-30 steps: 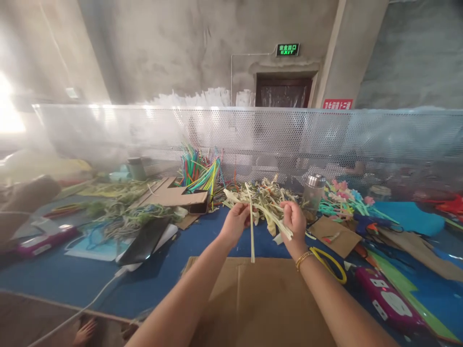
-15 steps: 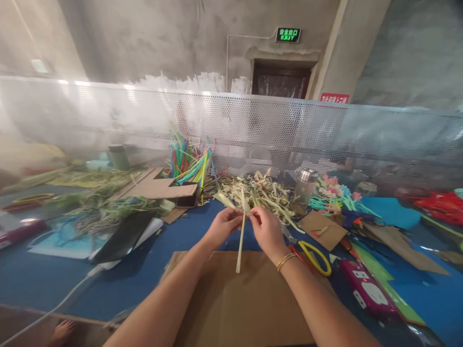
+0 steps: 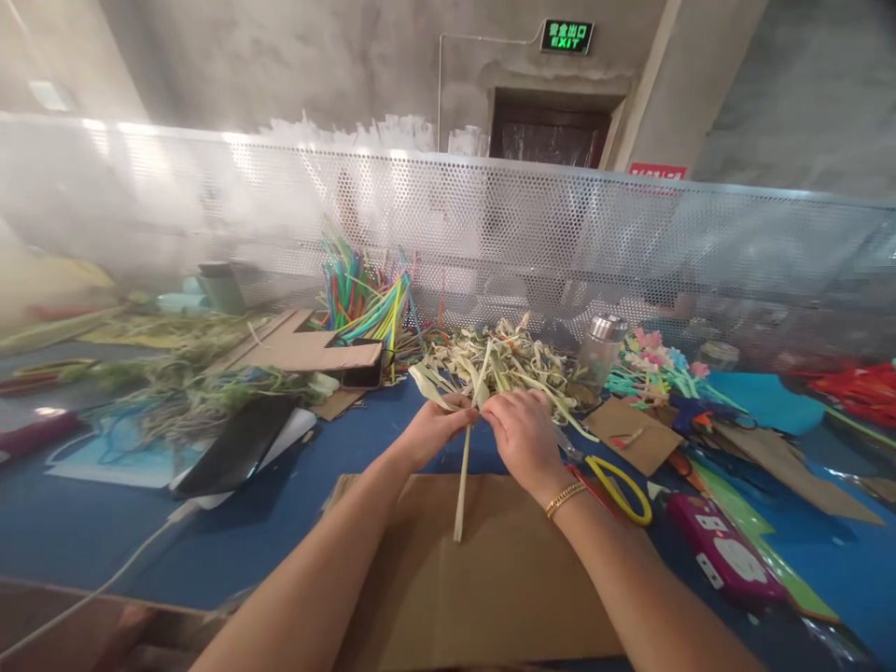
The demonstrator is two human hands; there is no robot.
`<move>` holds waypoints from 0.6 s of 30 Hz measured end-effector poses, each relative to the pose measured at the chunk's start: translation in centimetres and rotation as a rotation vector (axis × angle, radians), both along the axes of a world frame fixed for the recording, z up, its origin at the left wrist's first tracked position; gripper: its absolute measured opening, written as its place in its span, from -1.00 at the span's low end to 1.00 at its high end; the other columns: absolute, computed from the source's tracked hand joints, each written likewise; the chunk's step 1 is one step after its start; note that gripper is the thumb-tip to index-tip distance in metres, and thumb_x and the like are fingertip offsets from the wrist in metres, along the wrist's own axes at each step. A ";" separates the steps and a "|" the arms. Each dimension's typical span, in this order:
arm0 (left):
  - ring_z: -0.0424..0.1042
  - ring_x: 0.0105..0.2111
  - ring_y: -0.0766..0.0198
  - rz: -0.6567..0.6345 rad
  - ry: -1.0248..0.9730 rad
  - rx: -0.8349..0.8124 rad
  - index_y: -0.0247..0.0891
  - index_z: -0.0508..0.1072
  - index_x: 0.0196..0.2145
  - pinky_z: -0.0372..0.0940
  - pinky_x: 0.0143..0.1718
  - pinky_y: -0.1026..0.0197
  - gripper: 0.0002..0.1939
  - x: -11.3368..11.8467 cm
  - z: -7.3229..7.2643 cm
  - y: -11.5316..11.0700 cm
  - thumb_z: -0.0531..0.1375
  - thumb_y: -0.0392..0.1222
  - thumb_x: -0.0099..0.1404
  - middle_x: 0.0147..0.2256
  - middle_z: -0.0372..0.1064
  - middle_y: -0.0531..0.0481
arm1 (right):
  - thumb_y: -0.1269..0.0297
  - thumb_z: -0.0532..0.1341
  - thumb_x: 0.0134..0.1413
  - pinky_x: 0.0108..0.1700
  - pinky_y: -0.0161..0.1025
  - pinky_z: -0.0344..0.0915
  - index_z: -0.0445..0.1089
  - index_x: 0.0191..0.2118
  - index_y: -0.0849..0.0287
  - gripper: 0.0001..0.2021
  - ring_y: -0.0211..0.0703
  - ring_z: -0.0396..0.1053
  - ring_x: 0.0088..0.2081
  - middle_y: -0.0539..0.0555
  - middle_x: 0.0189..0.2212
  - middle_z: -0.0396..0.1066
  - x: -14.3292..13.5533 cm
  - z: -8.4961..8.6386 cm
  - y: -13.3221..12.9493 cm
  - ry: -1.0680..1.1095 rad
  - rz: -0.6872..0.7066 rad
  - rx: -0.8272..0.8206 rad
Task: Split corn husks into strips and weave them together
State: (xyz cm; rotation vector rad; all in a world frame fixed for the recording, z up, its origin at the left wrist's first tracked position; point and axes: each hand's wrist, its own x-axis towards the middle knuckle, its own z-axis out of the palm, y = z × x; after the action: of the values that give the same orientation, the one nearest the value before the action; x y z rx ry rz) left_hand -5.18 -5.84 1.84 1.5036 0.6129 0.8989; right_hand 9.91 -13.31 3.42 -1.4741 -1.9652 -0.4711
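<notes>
A pale green folded leaf strip (image 3: 460, 490) hangs from between my two hands, its lower end over a brown cardboard sheet (image 3: 483, 579). My left hand (image 3: 440, 429) pinches it at the crossing, where a wider leaf end sticks out to the upper left. Close against it on the right, my right hand (image 3: 522, 434) has its fingers bent together at the same crossing, a gold bracelet on the wrist. The fingertips of both hands nearly meet, and the exact grip there is small and partly hidden.
Behind my hands lies a heap of dried leaf strips (image 3: 511, 359), with a glass bottle (image 3: 600, 350) beside it. Yellow-handled scissors (image 3: 620, 490) and a magenta device (image 3: 728, 551) lie right. A black pouch (image 3: 242, 448) and colored pipe cleaners (image 3: 364, 303) are left.
My right hand has turned over more, its back now facing up and its fingers curled in closer to the left fingertips. The view has tilted down slightly.
</notes>
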 end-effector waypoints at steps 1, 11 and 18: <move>-0.01 -0.65 0.45 0.006 0.011 0.015 -0.27 0.30 -0.61 -0.15 -0.63 0.32 -0.69 -0.1 -0.1 0.0 0.30 -0.06 0.06 -0.69 0.05 0.17 | 0.31 0.06 0.28 -0.08 -0.13 -0.02 0.36 -0.35 0.11 -0.81 -0.12 0.26 -0.26 0.02 -0.40 0.42 0.0 0.0 -0.1 -0.004 0.001 0.002; 0.33 -0.51 0.40 -0.043 -0.123 -0.216 -0.33 0.47 -0.35 0.10 -0.57 0.38 -0.68 -0.2 -0.4 0.1 0.37 -0.07 0.01 -0.47 0.38 0.00 | 0.34 0.03 0.29 -0.27 -0.28 0.11 0.34 -0.32 0.15 -0.82 -0.17 0.31 -0.28 0.06 -0.35 0.41 0.9 -1.6 1.1 0.195 0.000 -0.071; 0.33 -0.59 0.38 0.146 -0.111 0.002 -0.28 0.42 -0.40 0.11 -0.60 0.35 -0.63 1.0 -0.5 -0.7 0.44 -0.12 -0.14 -0.50 0.43 0.06 | 0.37 -0.03 0.30 -0.37 -0.29 0.06 0.32 -0.34 0.16 -0.77 -0.18 0.34 -0.36 0.06 -0.40 0.43 -0.1 -2.0 0.7 0.061 -0.105 -0.115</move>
State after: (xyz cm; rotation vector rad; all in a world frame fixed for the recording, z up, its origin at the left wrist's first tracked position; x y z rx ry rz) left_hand -4.20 -6.57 1.39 1.4143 0.6466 1.0877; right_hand 9.84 -12.60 1.41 -1.6505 -1.9013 -0.3585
